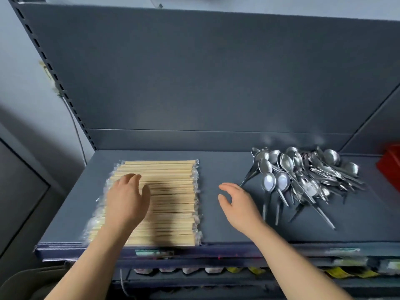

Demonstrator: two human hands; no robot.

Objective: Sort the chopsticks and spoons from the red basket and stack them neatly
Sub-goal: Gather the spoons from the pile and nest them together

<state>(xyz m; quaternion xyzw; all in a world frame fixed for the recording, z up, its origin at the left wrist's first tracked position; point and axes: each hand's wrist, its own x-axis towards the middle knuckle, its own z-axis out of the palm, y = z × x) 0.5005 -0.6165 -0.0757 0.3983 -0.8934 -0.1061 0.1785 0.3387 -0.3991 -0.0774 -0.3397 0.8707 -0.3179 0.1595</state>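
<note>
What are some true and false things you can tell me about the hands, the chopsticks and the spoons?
1. The left hand is over the wrapped chopsticks. True.
2. The right hand holds a spoon. False: it holds nothing and is open beside the metal spoons.
3. The metal spoons lie in a messy heap. True.
4. The wrapped chopsticks are to the right of the spoons. False: they are stacked to the left of them.
5. The red basket sits in the middle of the shelf. False: it is at the far right edge of the picture.
</note>
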